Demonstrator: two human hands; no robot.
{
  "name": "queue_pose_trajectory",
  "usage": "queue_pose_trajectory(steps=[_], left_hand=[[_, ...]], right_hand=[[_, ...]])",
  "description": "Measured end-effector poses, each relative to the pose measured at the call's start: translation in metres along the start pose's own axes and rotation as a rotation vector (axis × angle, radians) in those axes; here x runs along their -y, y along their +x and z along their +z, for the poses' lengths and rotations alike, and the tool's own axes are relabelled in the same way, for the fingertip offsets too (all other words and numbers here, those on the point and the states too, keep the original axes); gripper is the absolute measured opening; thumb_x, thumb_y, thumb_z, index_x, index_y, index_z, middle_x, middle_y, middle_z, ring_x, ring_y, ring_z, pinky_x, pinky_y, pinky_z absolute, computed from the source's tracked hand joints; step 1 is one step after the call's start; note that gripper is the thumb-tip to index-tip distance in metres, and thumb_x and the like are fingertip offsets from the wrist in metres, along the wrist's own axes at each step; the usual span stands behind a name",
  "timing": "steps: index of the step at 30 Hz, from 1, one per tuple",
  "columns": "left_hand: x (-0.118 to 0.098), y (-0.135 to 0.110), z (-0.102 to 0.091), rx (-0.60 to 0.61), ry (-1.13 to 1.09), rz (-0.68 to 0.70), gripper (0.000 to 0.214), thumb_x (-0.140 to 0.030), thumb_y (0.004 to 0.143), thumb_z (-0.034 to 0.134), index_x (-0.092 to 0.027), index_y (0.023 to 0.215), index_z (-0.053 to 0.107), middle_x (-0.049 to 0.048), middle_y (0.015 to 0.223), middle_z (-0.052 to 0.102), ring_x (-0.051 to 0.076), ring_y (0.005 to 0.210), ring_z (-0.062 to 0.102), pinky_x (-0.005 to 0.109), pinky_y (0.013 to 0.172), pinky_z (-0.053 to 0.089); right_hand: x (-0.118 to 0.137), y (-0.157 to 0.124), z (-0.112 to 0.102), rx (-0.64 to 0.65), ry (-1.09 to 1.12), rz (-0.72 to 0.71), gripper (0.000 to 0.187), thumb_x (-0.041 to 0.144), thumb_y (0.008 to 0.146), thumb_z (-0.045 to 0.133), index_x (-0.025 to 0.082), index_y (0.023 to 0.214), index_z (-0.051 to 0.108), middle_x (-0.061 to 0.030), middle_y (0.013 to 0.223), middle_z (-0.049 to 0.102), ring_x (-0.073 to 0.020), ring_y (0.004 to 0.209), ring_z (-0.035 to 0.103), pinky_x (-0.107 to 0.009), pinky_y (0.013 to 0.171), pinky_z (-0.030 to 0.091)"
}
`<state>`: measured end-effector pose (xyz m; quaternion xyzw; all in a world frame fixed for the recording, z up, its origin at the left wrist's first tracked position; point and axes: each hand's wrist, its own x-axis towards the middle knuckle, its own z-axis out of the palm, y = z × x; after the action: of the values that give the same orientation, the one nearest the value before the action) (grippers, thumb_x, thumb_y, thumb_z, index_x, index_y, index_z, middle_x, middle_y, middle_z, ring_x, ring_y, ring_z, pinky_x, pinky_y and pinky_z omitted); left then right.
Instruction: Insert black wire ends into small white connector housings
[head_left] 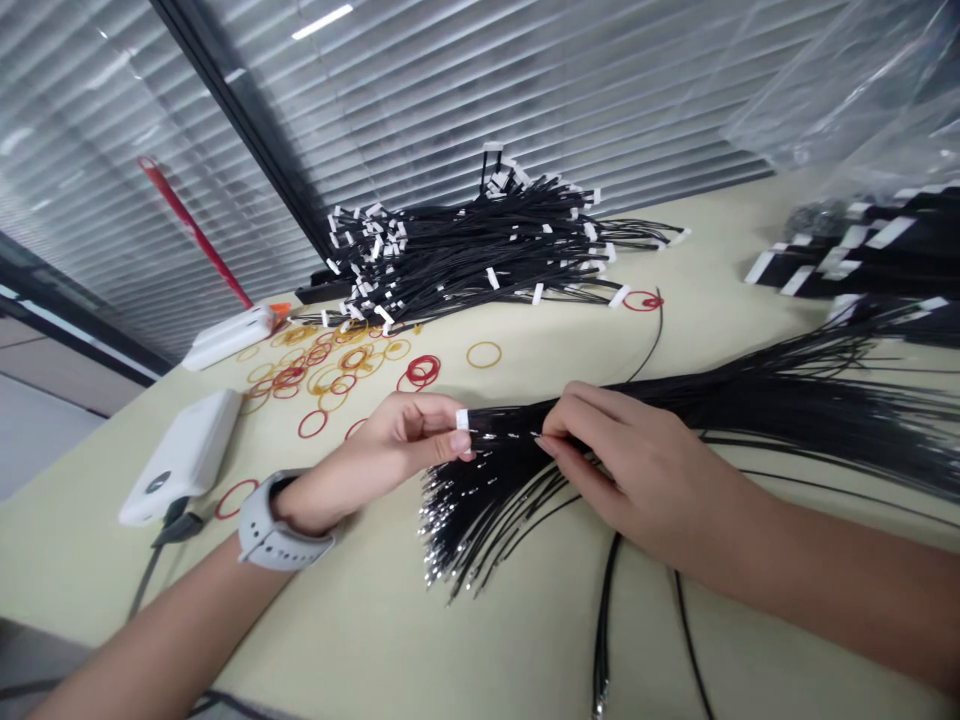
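A small white connector point(462, 420) is pinched between the thumb and fingers of my left hand point(412, 435), at the left end of a fanned bundle of black wires point(495, 500). Bright metal terminals point(439, 535) tip the wires' left ends. Over the middle of the bundle, my right hand point(626, 455) is closed in a pinch on a thin black wire whose metal tip point(535, 436) points toward the connector. I cannot tell whether any wire sits inside the connector. My left wrist wears a grey watch strap point(281, 530).
Finished-looking black cables with white connectors point(480, 245) are piled at the back against the blinds point(525, 80). Red and yellow rubber bands point(330, 365) lie scattered at left, near a white power bank point(184, 455). More cables point(862, 250) and a clear plastic bag point(847, 100) are at right.
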<state>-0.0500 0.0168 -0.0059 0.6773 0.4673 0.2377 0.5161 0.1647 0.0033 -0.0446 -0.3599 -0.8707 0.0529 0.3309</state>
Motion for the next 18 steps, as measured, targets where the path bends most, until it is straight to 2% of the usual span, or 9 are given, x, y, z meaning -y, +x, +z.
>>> queue_pose_trajectory(steps=[10, 18], left_hand=[[-0.0027, 0.0020, 0.0006, -0.004, -0.004, -0.015, 0.011, -0.018, 0.078, 0.058, -0.012, 0.069, 0.059, -0.0016, 0.064, 0.056, 0.008, 0.063, 0.051, 0.018, 0.062, 0.041], [-0.0041, -0.0002, 0.0015, -0.029, 0.026, -0.017, 0.010, -0.020, 0.076, 0.060, -0.014, 0.069, 0.060, -0.0004, 0.065, 0.059, 0.010, 0.062, 0.052, 0.019, 0.057, 0.040]], right_hand=[[0.0022, 0.0028, -0.0008, 0.000, 0.009, 0.002, 0.016, 0.014, 0.084, 0.038, 0.014, 0.072, 0.048, -0.0024, 0.069, 0.049, -0.0124, 0.062, 0.046, -0.027, 0.056, 0.038], [0.0023, 0.0027, -0.0019, 0.020, 0.006, 0.004, 0.017, 0.016, 0.086, 0.037, 0.015, 0.072, 0.048, -0.0025, 0.071, 0.050, -0.0127, 0.063, 0.046, -0.027, 0.057, 0.037]])
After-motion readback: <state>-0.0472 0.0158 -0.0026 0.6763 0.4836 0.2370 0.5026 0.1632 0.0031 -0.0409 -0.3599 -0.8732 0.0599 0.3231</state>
